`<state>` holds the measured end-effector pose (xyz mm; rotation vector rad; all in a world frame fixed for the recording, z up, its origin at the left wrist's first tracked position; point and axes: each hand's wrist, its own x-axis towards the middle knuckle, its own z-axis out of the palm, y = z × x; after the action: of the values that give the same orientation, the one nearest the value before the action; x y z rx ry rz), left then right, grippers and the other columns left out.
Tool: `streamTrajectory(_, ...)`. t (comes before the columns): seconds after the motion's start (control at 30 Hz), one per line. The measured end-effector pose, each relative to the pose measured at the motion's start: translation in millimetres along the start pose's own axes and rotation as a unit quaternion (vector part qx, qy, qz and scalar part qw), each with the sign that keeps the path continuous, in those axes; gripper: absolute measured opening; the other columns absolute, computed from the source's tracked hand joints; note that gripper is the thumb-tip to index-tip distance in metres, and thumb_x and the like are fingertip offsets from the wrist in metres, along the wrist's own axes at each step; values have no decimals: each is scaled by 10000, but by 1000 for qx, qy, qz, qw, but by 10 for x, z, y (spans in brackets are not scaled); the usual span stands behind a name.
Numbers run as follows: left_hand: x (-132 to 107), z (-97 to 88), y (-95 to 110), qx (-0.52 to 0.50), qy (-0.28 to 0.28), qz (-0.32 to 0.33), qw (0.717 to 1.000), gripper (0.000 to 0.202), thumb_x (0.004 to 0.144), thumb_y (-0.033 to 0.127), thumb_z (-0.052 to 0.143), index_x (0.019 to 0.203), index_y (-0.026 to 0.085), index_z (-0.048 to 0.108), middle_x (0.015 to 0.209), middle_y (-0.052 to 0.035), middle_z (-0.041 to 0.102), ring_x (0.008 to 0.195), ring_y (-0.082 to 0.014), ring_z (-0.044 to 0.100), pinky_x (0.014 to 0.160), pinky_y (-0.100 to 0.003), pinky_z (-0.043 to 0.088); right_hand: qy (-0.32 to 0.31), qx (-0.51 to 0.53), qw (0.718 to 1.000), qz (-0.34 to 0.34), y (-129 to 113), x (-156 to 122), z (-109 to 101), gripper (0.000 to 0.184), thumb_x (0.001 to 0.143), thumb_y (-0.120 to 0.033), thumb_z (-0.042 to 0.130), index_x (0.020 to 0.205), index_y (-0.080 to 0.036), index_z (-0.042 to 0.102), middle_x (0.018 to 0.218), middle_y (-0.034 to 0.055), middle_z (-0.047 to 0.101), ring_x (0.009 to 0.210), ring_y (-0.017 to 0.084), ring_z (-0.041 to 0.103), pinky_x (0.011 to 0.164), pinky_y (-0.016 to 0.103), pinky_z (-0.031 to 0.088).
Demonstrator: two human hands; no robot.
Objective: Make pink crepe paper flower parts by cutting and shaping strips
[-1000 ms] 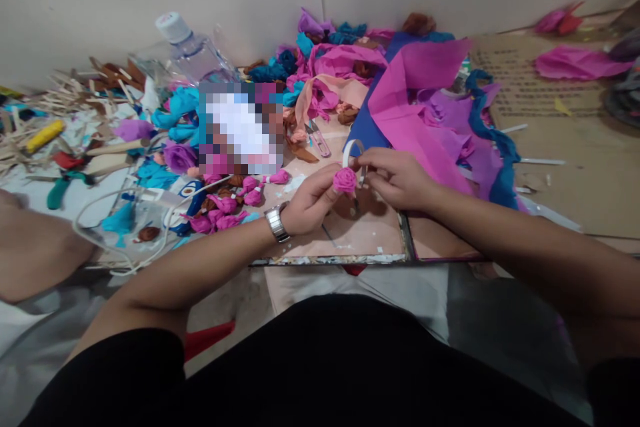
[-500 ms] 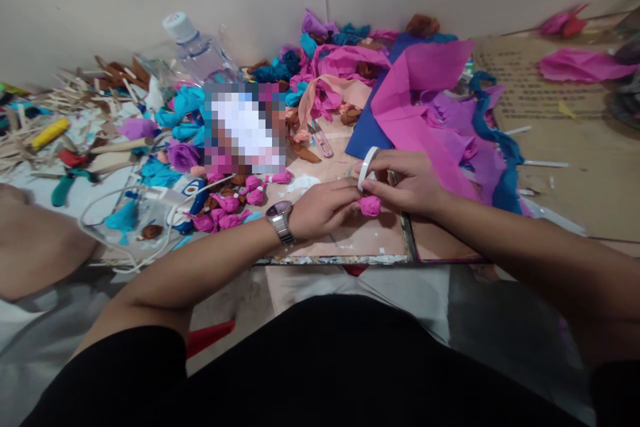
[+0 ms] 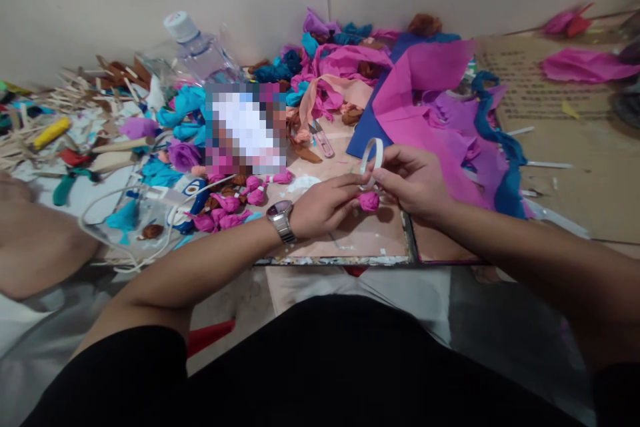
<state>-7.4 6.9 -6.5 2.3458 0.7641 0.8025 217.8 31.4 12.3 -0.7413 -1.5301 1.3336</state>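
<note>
My left hand (image 3: 324, 205), with a metal watch (image 3: 281, 219) on the wrist, pinches a small pink crepe-paper rose (image 3: 369, 201) between its fingertips. My right hand (image 3: 413, 180) meets it from the right, fingers closed on a thin white tape ring (image 3: 373, 155) that stands up just above the rose. Both hands hover over a pale board (image 3: 350, 233) on the floor in front of my knees.
More pink and brown paper buds (image 3: 230, 207) lie left of my hands. Pink (image 3: 415, 100), purple and blue paper sheets pile up behind. A plastic bottle (image 3: 197, 50), small snips (image 3: 320, 137), wooden sticks (image 3: 75, 87), a white cable (image 3: 125, 213) and another person's knee (image 3: 35, 247) are at left.
Both hands shifted right and a little lower with the rose. The rose turned from facing me to hanging below the fingertips, and the tape ring rose above it.
</note>
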Motion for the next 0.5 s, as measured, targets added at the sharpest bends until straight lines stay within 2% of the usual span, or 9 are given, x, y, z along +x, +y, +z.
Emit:
streamTrajectory(0.1, 10, -2, 5, -23, 36, 11, 999, 369, 1042, 317, 575, 1375, 240, 712, 1538, -166, 609, 1405, -310, 612, 1184, -505, 507, -34, -16, 999, -26, -20, -34, -26, 306, 914, -482, 816, 900, -230, 642, 839, 32, 758, 733, 183, 698, 659, 321, 567)
streamTrajectory(0.17, 20, -14, 24, -37, 53, 11, 998, 331, 1054, 360, 565, 1307, 236, 740, 1563, -168, 585, 1402, -316, 604, 1195, -520, 491, -52, -18, 998, -31, -23, -45, -47, 302, 928, -481, 796, 916, -235, 622, 860, 33, 760, 734, 183, 699, 654, 322, 570)
streamTrajectory(0.3, 33, -55, 63, -56, 51, 9, 997, 348, 1082, 436, 504, 1180, 232, 768, 1560, -168, 580, 1353, -318, 617, 1192, -541, 474, -90, 14, 996, -11, -6, -13, -105, 303, 965, -492, 741, 917, -224, 608, 775, 1, 696, 530, 125, 568, 476, 276, 440)
streamTrajectory(0.4, 33, -79, 73, -63, 68, 24, 995, 392, 1093, 457, 461, 1209, 236, 764, 1499, -174, 612, 1357, -323, 604, 1186, -545, 465, -103, 18, 994, -25, 31, 42, -155, 381, 994, -540, 692, 821, -206, 628, 697, -6, 623, 555, 128, 541, 512, 278, 419)
streamTrajectory(0.5, 25, -85, 87, -78, 110, 5, 991, 425, 1078, 519, 478, 1194, 239, 775, 1429, -174, 642, 1290, -327, 624, 1159, -555, 477, -95, -5, 995, -37, 77, 85, -180, 519, 1031, -607, 607, 709, -200, 634, 645, 10, 573, 605, 150, 537, 561, 299, 408)
